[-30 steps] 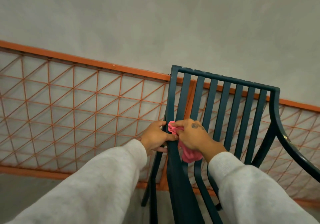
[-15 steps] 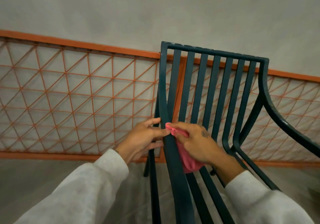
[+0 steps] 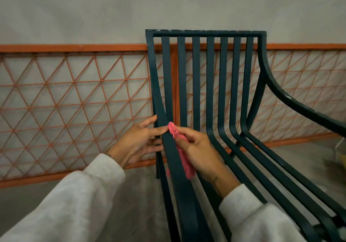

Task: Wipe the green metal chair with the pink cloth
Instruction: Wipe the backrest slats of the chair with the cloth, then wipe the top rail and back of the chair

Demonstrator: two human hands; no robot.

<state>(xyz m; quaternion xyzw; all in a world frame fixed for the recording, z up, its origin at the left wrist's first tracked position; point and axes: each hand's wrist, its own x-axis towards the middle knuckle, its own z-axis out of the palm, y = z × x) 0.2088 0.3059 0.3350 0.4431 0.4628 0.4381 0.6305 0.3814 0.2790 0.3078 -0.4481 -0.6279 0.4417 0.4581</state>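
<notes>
The chair (image 3: 206,34) runs out of the picture at the near and right edges, so the near end of its seat and the end of its right armrest cannot be seen. Part of the cloth (image 3: 187,166) is hidden behind the chair's left bar and inside the right hand (image 3: 200,152), and the tips of the left hand's (image 3: 136,140) lower fingers are lost behind that same bar. At the right edge a pale and yellow object (image 3: 341,153) is cut off and too blurred to name.
</notes>
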